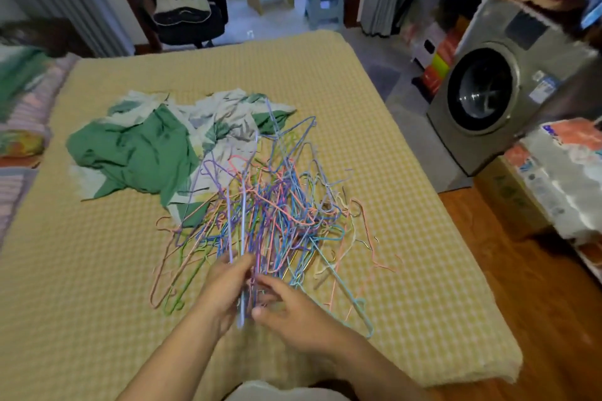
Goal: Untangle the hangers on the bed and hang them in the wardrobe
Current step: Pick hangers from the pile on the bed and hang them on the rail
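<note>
A tangled heap of thin wire hangers (277, 205) in pink, blue, purple, green and yellow lies on the yellow checked bed (97, 270). My left hand (224, 290) grips a few light blue and purple hangers (241, 238) that stand up out of the near edge of the heap. My right hand (293, 312) is just beside it, fingers curled and pinching wires at the same spot. No wardrobe shows in this view.
A green and white leaf-print cloth (146, 146) lies behind the heap. To the right stand a washing machine (488, 91) and a cardboard box with packages (553, 185) on wooden floor. A black chair (182, 0) and stools stand past the bed's far end.
</note>
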A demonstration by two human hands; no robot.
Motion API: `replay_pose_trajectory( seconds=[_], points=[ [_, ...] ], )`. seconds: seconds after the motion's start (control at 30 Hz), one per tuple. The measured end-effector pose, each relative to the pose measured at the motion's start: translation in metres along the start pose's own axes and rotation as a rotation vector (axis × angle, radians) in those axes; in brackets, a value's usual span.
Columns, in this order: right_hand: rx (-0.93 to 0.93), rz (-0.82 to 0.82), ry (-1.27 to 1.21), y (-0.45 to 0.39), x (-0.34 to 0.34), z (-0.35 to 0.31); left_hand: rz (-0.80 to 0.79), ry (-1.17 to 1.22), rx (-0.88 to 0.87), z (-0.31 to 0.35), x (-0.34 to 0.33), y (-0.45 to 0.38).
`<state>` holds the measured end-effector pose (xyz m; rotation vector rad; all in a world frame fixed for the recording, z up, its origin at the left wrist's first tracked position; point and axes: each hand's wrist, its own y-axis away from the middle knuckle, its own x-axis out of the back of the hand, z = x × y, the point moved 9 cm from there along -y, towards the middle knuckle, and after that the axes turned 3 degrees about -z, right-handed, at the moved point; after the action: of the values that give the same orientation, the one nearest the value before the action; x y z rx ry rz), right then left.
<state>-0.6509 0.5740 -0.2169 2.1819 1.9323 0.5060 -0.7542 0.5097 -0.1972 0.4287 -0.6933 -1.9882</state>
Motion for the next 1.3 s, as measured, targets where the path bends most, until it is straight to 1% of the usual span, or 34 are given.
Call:
replay_pose_trajectory(
  seconds=[0.03,0.07,0.13,0.17,0.2,0.23,0.27,0.3,0.33,0.37,0.4,0.47,0.53,0.57,0.6,0.67,0.77,0.87,0.93,1.0,1.1,1.2,1.3],
  points=[
    [-0.067,0.005,-0.049,-0.012,0.015,0.015,0.057,-0.019,-0.01,0.002,0.024,-0.004],
    [-0.121,0.068,-0.108,-0.029,0.039,0.035,0.115,-0.033,0.0,-0.001,0.048,-0.01],
    [-0.294,0.348,-0.212,-0.053,0.112,0.084,0.139,-0.059,0.041,-0.004,0.077,-0.01],
    [-0.387,0.46,-0.173,-0.07,0.148,0.109,0.179,-0.059,0.063,-0.01,0.091,-0.013],
    [-0.462,0.527,-0.082,-0.088,0.179,0.126,0.227,-0.053,0.07,-0.015,0.102,-0.016],
    [-0.532,0.559,-0.001,-0.099,0.207,0.14,0.264,-0.056,0.058,-0.017,0.107,-0.016],
    [-0.589,0.546,0.066,-0.12,0.223,0.158,0.311,-0.051,0.046,-0.022,0.111,-0.019],
    [-0.632,0.538,0.066,-0.138,0.233,0.171,0.348,-0.04,0.04,-0.029,0.112,-0.021],
    [-0.651,0.526,0.016,-0.152,0.24,0.181,0.366,-0.031,0.038,-0.035,0.11,-0.022],
    [-0.677,0.516,-0.113,-0.164,0.236,0.189,0.378,-0.019,0.039,-0.044,0.109,-0.023],
    [-0.676,0.536,-0.244,-0.171,0.238,0.198,0.385,-0.009,0.043,-0.05,0.105,-0.022],
    [-0.677,0.555,-0.347,-0.188,0.239,0.211,0.399,0.03,0.041,-0.062,0.104,-0.019],
    [-0.675,0.545,-0.33,-0.192,0.241,0.206,0.409,0.059,0.049,-0.068,0.105,-0.013],
    [-0.651,0.527,-0.279,-0.193,0.244,0.198,0.415,0.073,0.045,-0.07,0.106,-0.009],
    [-0.596,0.52,-0.261,-0.195,0.245,0.184,0.426,0.087,0.043,-0.071,0.109,-0.004],
    [-0.476,0.556,-0.304,-0.19,0.249,0.151,0.433,0.11,0.035,-0.066,0.111,0.007],
    [-0.407,0.666,-0.26,-0.161,0.261,0.122,0.42,0.122,0.021,-0.062,0.112,0.014],
    [-0.395,0.806,-0.21,-0.112,0.273,0.111,0.391,0.164,0.015,-0.053,0.101,0.021],
    [-0.385,0.881,-0.29,-0.078,0.274,0.106,0.373,0.198,0.022,-0.051,0.094,0.023],
    [-0.354,0.949,-0.314,-0.047,0.277,0.097,0.347,0.218,0.04,-0.048,0.085,0.023],
    [-0.283,1.007,-0.354,-0.012,0.288,0.074,0.281,0.209,0.036,-0.038,0.064,0.02],
    [-0.236,1.014,-0.491,0.019,0.286,0.058,0.234,0.18,-0.007,-0.021,0.043,0.018],
    [-0.156,0.91,-0.751,0.034,0.246,0.043,0.216,0.16,-0.049,-0.01,0.027,0.014]
  ],
)
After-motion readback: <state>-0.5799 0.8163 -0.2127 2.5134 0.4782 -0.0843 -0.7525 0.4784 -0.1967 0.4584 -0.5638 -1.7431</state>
